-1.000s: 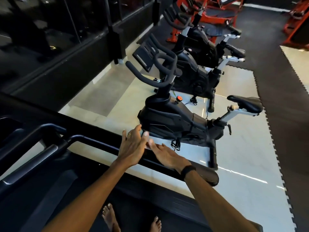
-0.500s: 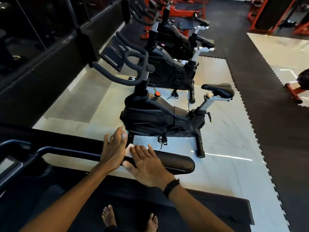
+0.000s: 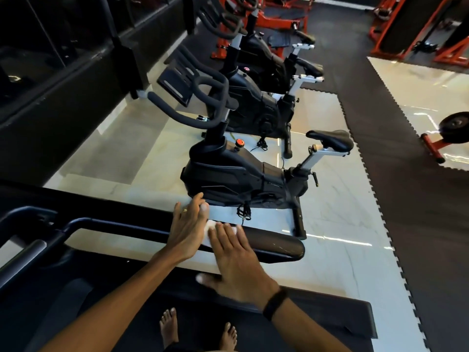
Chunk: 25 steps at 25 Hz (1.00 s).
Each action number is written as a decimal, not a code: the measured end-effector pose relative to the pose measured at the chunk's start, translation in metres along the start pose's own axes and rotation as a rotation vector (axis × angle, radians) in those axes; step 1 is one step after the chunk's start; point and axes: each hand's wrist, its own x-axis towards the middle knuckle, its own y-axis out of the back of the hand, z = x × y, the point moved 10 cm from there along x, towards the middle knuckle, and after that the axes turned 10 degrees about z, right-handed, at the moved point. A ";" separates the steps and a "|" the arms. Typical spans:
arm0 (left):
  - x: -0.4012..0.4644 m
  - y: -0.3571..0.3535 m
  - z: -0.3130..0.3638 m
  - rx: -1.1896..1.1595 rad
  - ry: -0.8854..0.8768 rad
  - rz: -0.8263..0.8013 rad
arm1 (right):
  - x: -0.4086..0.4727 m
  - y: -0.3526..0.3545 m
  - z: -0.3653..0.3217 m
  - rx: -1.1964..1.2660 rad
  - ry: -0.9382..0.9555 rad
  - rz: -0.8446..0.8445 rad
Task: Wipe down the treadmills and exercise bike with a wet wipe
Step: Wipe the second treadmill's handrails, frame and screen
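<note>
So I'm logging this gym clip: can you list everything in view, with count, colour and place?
Handrail: one, black, across the foreground, under both hands.
Wipe: one, white, on the handrail between the hands.
Treadmill deck: one, black, underfoot.
Bikes: three in a row, black, beyond the handrail; more I cannot tell.
Knob: one, orange, on the nearest bike.
Saddle: one, black, nearest bike, right.
Red frames: several, far end.
Mats: dark, right of the pale floor.
Wristband: one, black, right wrist.
Feet: two, bare, on the deck.
Left hand: flat beside the wipe.
Right hand: flat on the wipe.
</note>
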 end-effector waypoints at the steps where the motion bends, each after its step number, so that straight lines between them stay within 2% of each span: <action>1: -0.001 0.004 -0.002 -0.033 -0.003 0.002 | -0.018 0.005 -0.002 -0.010 0.016 0.047; 3: -0.001 0.018 -0.008 -0.067 -0.027 0.012 | -0.039 0.016 0.022 -0.064 -0.054 0.091; 4: 0.002 0.028 -0.012 -0.044 -0.041 0.023 | -0.038 0.018 0.041 -0.091 -0.145 0.054; 6: 0.013 0.054 -0.022 0.055 -0.070 0.091 | -0.021 0.013 0.073 -0.046 -0.337 -0.137; 8: 0.028 0.074 -0.033 0.172 -0.108 0.130 | 0.015 0.012 0.075 0.120 -0.470 -0.255; 9: 0.035 0.078 -0.039 0.236 -0.129 0.115 | 0.035 0.014 0.060 0.184 -0.475 -0.280; 12: 0.045 0.075 -0.054 0.439 -0.206 0.045 | 0.069 0.003 -0.007 0.070 -0.269 -0.242; 15: 0.035 0.053 -0.054 0.647 -0.376 -0.035 | 0.026 0.006 -0.042 -0.014 -0.109 -0.044; 17: 0.030 0.050 -0.050 0.648 -0.404 -0.046 | -0.006 0.017 -0.018 -0.111 -0.188 0.046; 18: 0.031 0.051 -0.050 0.642 -0.380 -0.060 | -0.014 0.021 0.004 -0.165 -0.286 0.022; 20: 0.034 0.049 -0.050 0.651 -0.349 -0.102 | -0.015 0.013 0.045 -0.132 -0.504 -0.150; 22: 0.039 0.040 -0.049 0.639 -0.328 -0.159 | 0.010 0.013 0.061 -0.048 -0.649 -0.151; 23: 0.041 0.035 -0.048 0.602 -0.315 -0.178 | 0.025 0.014 0.054 0.020 -0.675 -0.153; 25: 0.046 0.026 -0.044 0.513 -0.294 -0.199 | 0.046 0.008 0.020 0.073 -0.589 -0.131</action>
